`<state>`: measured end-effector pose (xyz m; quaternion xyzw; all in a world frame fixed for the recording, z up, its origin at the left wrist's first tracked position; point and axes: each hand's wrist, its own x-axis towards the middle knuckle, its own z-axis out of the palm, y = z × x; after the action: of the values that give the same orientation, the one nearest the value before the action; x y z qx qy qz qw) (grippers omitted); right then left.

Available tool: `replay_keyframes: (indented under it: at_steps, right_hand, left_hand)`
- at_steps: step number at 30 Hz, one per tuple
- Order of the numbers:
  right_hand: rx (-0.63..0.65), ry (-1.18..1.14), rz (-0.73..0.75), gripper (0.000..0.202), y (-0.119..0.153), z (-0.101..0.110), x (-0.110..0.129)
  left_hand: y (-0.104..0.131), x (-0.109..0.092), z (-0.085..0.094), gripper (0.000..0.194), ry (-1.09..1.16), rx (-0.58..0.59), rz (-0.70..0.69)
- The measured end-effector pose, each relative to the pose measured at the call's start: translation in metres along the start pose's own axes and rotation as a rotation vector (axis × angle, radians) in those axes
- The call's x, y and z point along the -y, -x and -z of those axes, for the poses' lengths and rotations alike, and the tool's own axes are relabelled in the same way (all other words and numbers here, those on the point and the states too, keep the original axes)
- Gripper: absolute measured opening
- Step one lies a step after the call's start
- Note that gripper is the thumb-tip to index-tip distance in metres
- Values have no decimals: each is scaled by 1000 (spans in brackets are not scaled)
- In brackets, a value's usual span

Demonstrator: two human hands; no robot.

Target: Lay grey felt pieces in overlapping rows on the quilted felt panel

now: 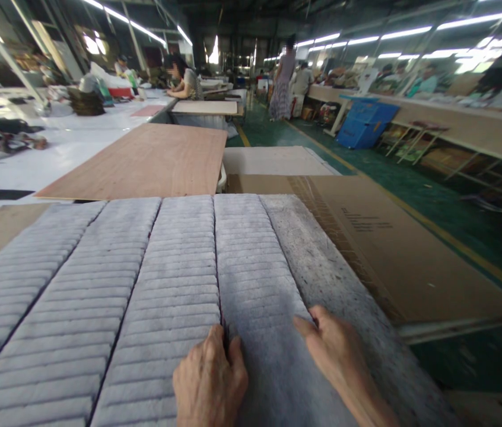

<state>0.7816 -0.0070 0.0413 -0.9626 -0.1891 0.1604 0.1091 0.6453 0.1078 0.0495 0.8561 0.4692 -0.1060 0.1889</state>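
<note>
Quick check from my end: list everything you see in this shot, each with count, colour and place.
quilted padding strips: four, grey-white, side by side, foreground
felt sheet: one, speckled grey, right of the strips
plywood board: one, reddish brown, behind the strips
cardboard sheet: one, brown, right of the felt
blue crate: one, tilted, by the right bench
seated person: one, far table
standing person: one, in the aisle
left hand: grip on the seam between the third and fourth strips
right hand: fingers on the fourth strip's right edge
</note>
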Motion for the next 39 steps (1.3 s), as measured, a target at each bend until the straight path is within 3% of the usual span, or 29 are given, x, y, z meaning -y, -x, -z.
replay_keyframes:
  at_steps: [4,8,12,15,18,23,29,33,37,39]
  right_hand:
    - [-68,263,-23,24,9,1,10]
    - [-232,374,70,20,17,-2,8]
    - [-435,314,279,21,9,-2,-4]
    - [-560,138,496,22,-9,2,-9]
    - [-482,19,658,27,-34,5,-7]
    - [-246,5,770,42,-62,9,5]
    - [-95,30,697,44,-65,21,17]
    - [-40,2,444,33,-64,23,17]
    - [6,-51,212,25,-55,18,8]
    - [9,-94,172,28,-50,14,3]
  left_hand:
    - [7,-5,-5,16,-18,-68,-7]
    - [15,-7,-9,13,-21,-187,-8]
    - [13,5,-5,11,21,-281,-25]
    - [0,20,1,18,58,-397,-183]
    - [-22,29,7,32,65,-440,-364]
    - [-55,24,18,46,5,-344,-527]
    - [-70,13,31,41,-56,-215,-485]
    - [-73,8,35,34,-34,-176,-413]
    - [-71,8,31,6,-22,-177,-339]
    - [-70,9,28,12,-17,-196,-313]
